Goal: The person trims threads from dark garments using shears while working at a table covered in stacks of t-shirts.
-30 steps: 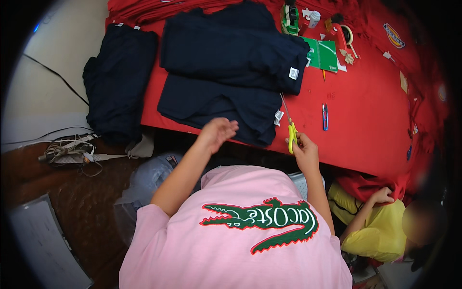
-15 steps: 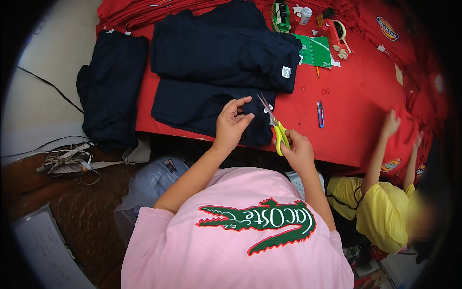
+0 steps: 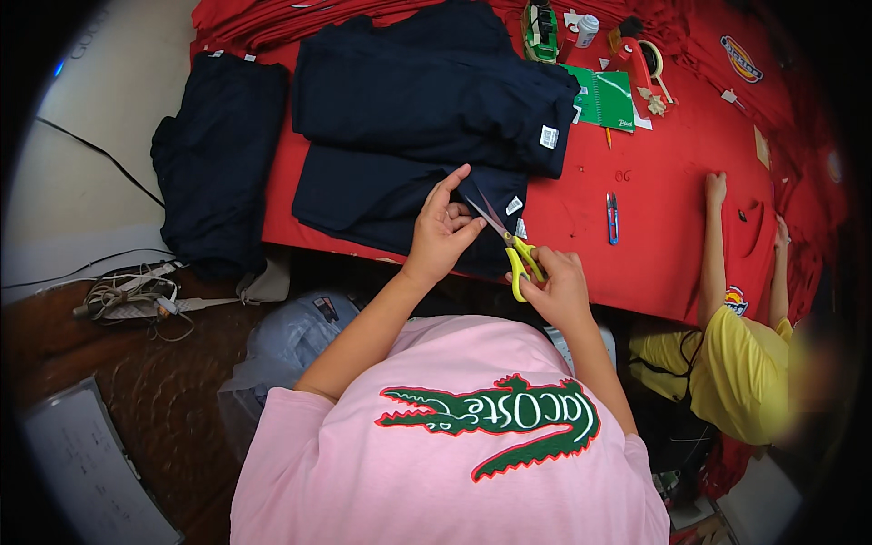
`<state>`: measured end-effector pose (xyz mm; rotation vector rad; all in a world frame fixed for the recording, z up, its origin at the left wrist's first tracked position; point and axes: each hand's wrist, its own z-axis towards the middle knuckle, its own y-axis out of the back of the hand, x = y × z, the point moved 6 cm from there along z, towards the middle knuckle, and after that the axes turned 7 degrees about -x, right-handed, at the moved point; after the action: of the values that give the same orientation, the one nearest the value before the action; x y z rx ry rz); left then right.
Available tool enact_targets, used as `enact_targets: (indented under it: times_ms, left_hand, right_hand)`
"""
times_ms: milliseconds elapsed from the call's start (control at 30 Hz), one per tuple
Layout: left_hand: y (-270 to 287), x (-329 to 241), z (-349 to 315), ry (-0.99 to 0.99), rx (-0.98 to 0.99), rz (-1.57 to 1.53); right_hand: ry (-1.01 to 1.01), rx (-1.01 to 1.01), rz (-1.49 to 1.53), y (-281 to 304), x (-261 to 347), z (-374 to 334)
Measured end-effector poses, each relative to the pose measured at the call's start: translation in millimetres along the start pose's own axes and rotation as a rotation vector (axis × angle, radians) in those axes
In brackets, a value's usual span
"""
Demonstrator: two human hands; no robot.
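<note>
In my right hand (image 3: 561, 286) I grip a pair of scissors (image 3: 516, 263) by their yellow-green handles. The blades are parted and point up and left, close to my left thumb. My left hand (image 3: 442, 230) hovers over the near edge of a folded dark navy garment (image 3: 350, 186), index finger stretched out and thumb apart from it, the other fingers curled. Any fine thread between them is too small to make out. White tags (image 3: 514, 205) show on this garment beside the blades. Behind it lies a bulkier pile of navy garments (image 3: 409, 100) with a white label.
Another navy garment (image 3: 218, 163) hangs over the table's left end. Blue thread snips (image 3: 612, 218), a green notebook (image 3: 613, 98) and a tape dispenser (image 3: 633, 59) lie on the red-covered table (image 3: 663, 218). At right, a person in yellow (image 3: 740, 372) handles red garments (image 3: 749, 232).
The scissors have moved left and slightly down, nearer my left hand, and their blades are spread wider. My left index finger has straightened upward. The co-worker's hands have shifted over the red garment.
</note>
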<state>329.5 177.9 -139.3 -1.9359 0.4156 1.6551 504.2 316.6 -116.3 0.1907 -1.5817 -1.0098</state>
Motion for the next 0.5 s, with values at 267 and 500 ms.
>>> enact_targets:
  times_ms: [267, 500]
  left_hand:
    - [3, 4, 1, 0.002, -0.030, 0.021]
    - [-1, -5, 1, -0.029, -0.025, 0.094]
  right_hand:
    - [0.010, 0.005, -0.025, -3, -3, 3]
    - [-0.079, 0.068, 0.029, -13, -13, 8]
